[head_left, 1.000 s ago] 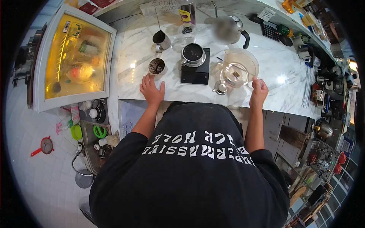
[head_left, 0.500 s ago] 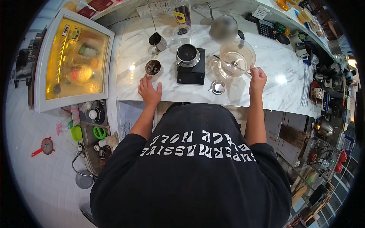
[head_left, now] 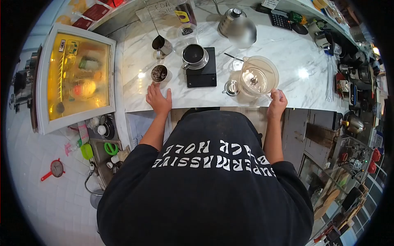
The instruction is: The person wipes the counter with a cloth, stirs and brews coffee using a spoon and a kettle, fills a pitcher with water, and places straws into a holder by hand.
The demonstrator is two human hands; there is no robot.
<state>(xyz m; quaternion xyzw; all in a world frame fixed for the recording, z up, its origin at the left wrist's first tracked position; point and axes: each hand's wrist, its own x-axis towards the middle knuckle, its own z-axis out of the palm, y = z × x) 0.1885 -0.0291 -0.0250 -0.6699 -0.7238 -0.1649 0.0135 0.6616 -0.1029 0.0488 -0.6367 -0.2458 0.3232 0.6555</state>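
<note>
My right hand grips the handle of a clear plastic pitcher near the counter's front edge. A little clear liquid seems to lie in its bottom. My left hand rests on the counter with its fingers spread, fingertips close by a cup of dark, crumbly contents. To the right of that cup, a metal cup with a dark inside stands on a black scale. A small steel cup sits against or just left of the pitcher; whether they touch, I cannot tell.
Behind the left cup is a steel jug with a long-handled spoon in it. A bottle and a gooseneck kettle stand at the back, the kettle partly blurred. A dark stick lies beyond the pitcher. A glass-fronted door is at left.
My right hand has drawn the pitcher toward the counter's front edge, beside the small steel cup. My left hand keeps its place by the cup. The view has shifted slightly.
</note>
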